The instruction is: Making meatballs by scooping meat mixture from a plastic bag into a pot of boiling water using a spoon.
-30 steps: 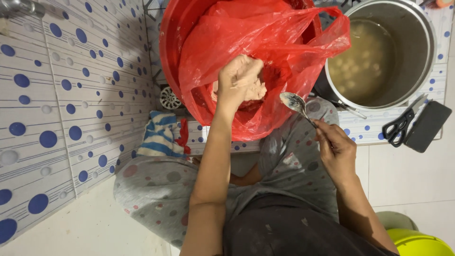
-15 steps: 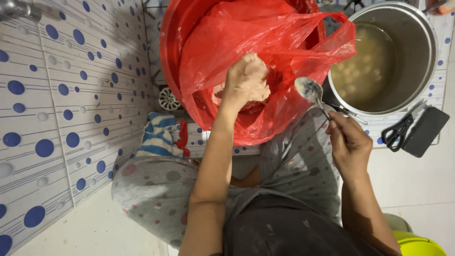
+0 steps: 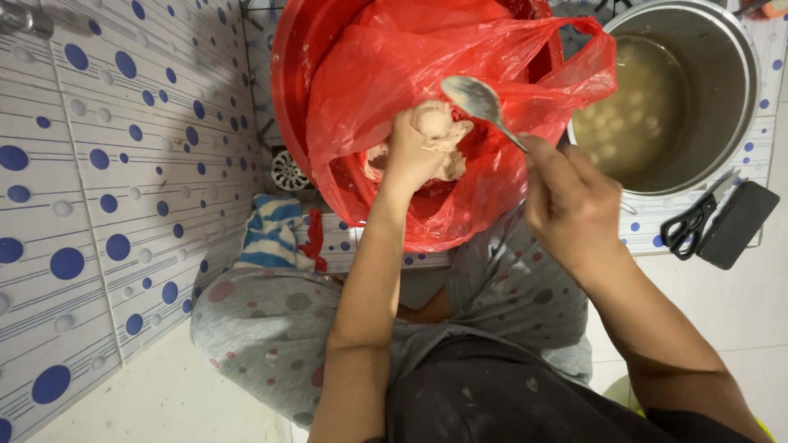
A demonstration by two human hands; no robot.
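Left hand [image 3: 423,143]: closed in a fist around a lump of pinkish paste [image 3: 439,160]; a rounded ball of paste [image 3: 432,121] is squeezed up out of the top of the fist, between thumb and forefinger.
Right hand [image 3: 570,201]: fingers [image 3: 548,157] curled shut on the handle of a metal spoon [image 3: 476,100]; nothing else is held.
Spoon axis: the handle runs from the right hand up and to the left; the bowl is at the far end, tilted, with its hollow turned toward the camera.
Key relation: the spoon bowl lies just above and to the right of the squeezed ball, near it but apart; a thin gap is seen between them, and the ball lies down and left of the bowl.
Nearer hand: the ball is already in the left hand; the right hand reaches it only through the spoon.
Paste location: the lump is held over the open red plastic bag [image 3: 492,57], which is set inside a red basin [image 3: 295,74] on the floor.
Pot [image 3: 743,90]: a steel pot stands to the right of the bag, just beside it; pale balls [image 3: 628,123] are seen floating in its cloudy liquid.
Other things: black scissors [image 3: 694,221] and a dark flat case [image 3: 739,221] lie below the pot on the right; a striped cloth [image 3: 271,234] lies by the person's knee on the left.
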